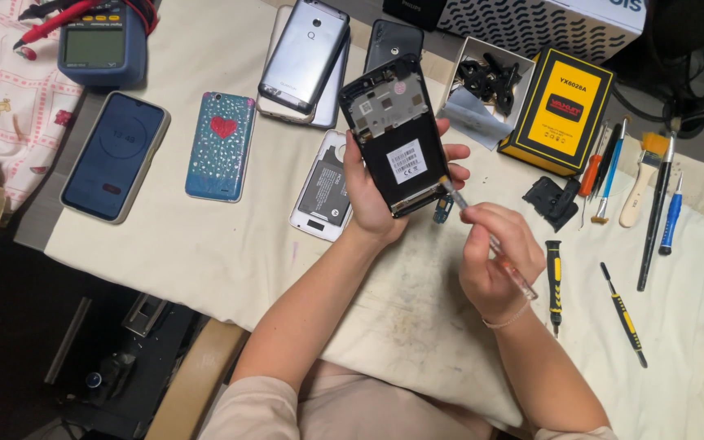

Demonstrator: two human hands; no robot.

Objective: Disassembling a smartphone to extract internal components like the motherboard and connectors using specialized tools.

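My left hand (372, 191) grips an opened black phone (395, 134) with its back cover off, its inner frame and a white label showing. It is held tilted above the cloth. My right hand (495, 257) holds a thin screwdriver (490, 240) with a clear handle, and its tip touches the phone's lower right corner. A small dark part (442, 212) lies just below that corner. A white phone back with a grey battery (323, 191) lies on the cloth under my left hand.
A white cloth (230, 244) covers the table. On it lie a dark phone (114, 155), a blue phone case with a red heart (222, 145), stacked silver phones (303, 57), a multimeter (99, 41), a yellow box (560, 110), a box of black parts (486, 81), and screwdrivers (554, 285) and a brush (641, 175) at right.
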